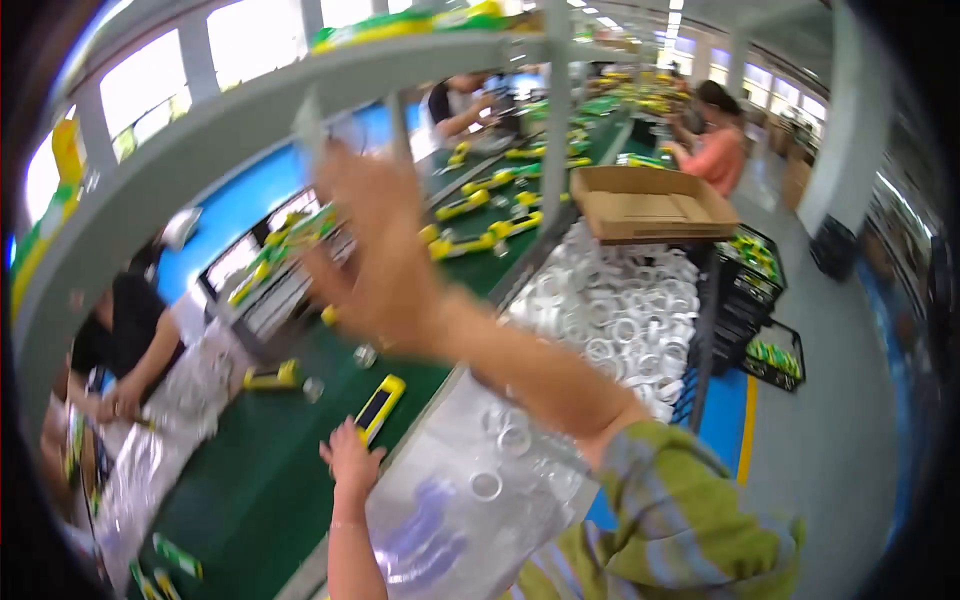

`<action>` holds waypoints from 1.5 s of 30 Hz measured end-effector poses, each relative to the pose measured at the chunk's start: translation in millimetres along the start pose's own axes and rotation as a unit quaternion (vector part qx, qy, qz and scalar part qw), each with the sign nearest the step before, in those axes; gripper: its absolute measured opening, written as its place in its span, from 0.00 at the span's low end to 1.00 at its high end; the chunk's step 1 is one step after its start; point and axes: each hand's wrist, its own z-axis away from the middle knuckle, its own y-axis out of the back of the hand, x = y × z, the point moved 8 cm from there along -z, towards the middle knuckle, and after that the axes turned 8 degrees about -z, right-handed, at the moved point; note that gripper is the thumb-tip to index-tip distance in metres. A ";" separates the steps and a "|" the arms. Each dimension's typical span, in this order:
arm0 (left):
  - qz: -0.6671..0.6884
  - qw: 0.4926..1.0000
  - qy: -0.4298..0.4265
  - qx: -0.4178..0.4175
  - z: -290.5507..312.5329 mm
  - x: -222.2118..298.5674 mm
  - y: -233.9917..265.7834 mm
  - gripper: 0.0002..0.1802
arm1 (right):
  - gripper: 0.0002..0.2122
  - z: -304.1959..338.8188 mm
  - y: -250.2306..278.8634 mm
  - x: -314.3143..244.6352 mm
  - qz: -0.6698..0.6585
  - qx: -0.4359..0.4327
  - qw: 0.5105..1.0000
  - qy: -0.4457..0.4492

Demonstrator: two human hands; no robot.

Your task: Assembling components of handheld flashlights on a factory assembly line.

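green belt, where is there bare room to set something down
Bare: the green belt between the left hand and the clear plastic, beyond the green packets. Crowded: the belt's far stretch, strewn with yellow items, and the heap of white rings.

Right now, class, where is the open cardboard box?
In the head view, the cardboard box is right of centre, in the upper half, just beyond the heap of white rings.

Green belt (270,480), yellow devices (382,408), clear pieces (365,356)
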 end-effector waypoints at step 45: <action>0.778 0.623 0.006 -0.076 249.4 93.9 24.8 0.34 | 0.27 239.0 27.7 -182.1 -0.426 -0.522 0.688 -0.270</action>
